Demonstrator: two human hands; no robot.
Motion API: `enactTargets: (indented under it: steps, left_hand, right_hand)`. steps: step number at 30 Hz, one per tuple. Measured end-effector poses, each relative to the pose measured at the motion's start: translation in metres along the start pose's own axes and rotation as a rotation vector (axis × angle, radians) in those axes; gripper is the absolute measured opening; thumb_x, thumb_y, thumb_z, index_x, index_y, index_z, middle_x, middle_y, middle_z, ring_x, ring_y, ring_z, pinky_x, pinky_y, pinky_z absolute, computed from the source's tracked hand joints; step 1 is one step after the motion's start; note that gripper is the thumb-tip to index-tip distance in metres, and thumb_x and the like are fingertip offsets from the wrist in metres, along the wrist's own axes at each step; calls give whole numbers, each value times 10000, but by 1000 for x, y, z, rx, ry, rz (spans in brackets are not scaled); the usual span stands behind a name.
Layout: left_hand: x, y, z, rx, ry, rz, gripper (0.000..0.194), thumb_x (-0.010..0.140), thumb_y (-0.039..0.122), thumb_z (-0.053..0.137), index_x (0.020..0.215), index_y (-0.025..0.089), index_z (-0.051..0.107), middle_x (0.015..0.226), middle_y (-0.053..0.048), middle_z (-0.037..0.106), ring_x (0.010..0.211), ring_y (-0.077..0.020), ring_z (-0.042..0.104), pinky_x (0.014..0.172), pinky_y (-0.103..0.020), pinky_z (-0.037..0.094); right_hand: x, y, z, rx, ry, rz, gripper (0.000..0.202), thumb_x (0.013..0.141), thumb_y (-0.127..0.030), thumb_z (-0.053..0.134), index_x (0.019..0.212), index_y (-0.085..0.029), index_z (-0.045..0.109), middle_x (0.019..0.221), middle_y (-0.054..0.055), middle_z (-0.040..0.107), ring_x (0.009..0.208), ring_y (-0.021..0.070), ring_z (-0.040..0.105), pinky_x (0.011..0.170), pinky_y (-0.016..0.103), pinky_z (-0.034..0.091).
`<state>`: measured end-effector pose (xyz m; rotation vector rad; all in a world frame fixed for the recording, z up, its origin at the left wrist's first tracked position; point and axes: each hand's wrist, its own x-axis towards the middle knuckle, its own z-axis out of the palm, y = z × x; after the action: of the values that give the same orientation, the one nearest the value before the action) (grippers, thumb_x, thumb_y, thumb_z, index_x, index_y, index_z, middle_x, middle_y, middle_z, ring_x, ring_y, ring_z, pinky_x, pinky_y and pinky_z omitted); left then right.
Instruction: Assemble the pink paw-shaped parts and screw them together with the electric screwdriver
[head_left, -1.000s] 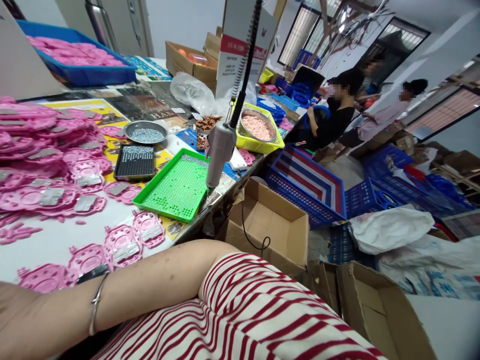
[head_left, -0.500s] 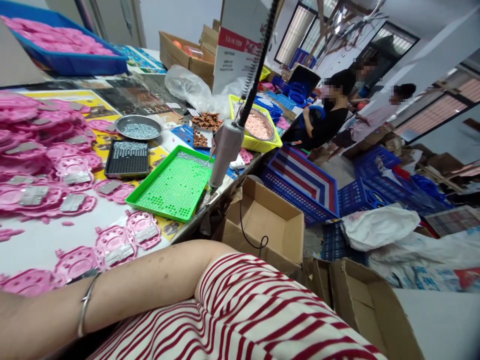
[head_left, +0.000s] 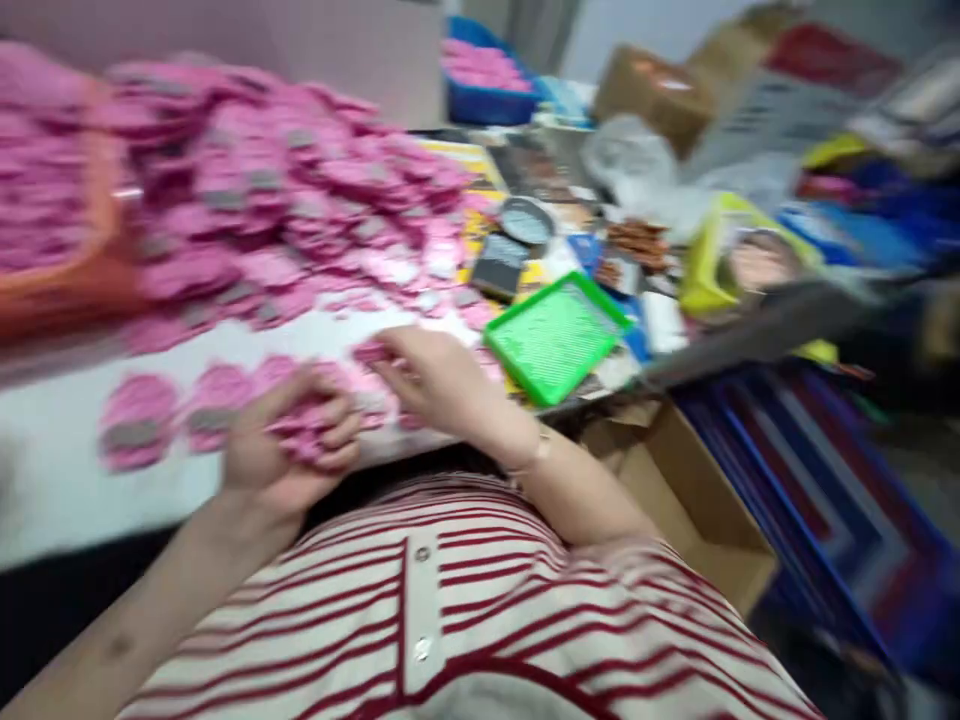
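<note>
My left hand is curled, palm up, around several small pink plastic pieces. To its right, my right hand has its fingers pinched on a small pink plastic piece, blurred by motion. Both hands are over a row of pink plastic housings with grey rectangular plates; a housing lies at the row's left end on the white tabletop. Behind them is a large heap of similar pink housings.
An orange bin of pink parts stands at left. Right of my hands lie a green perforated tray, a black tray and a round metal dish. A yellow basket stands farther right. A cardboard box is below the table edge.
The view has swung left, bringing both hands and the orange bin into sight. The hanging electric screwdriver and the people at right are out of view.
</note>
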<state>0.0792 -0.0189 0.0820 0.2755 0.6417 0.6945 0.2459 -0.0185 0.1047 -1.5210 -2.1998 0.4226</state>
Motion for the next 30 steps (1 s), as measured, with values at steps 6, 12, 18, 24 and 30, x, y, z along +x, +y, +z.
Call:
enactTargets:
  steps: [6,12,18,24,30]
  left_hand:
    - [14,0,-6,138,114,214,240,798,356,752,952,181,694,542,45,537,406,-62,466,332,-120,287]
    - [6,2,-7,256,170,294,268,707,348,831,819,150,688,535,40,556,394,-38,451,342,-122,298]
    - [7,7,-13,169,215,313,246,736,323,789,713,143,623,560,36,548,406,-41,456,329,-121,282]
    - [8,7,-17,42,168,279,231,761,346,773,848,159,669,585,56,518,421,-31,442,343,-111,267]
    - [1,8,-24,168,200,362,280,755,398,786,876,162,696,586,47,546,416,-37,447,345,-125,271]
  right_hand:
    - [2,15,2,-281,107,-152,311,974,-345,439,888,-150,665,738,83,675,671,158,530,667,317,281]
    - [7,-4,-2,-90,-145,5,380,916,-383,528,602,-174,575,490,-8,475,497,84,299,560,300,179]
    - [13,4,15,527,-111,129,323,833,-505,670,902,-189,674,706,10,641,620,102,515,574,257,370]
    - [12,-1,31,980,23,261,334,751,-468,770,918,-200,663,807,3,670,667,99,586,627,265,494]
    - [15,0,24,986,-102,352,333,724,-432,804,928,-188,705,777,0,677,626,84,592,580,241,479]
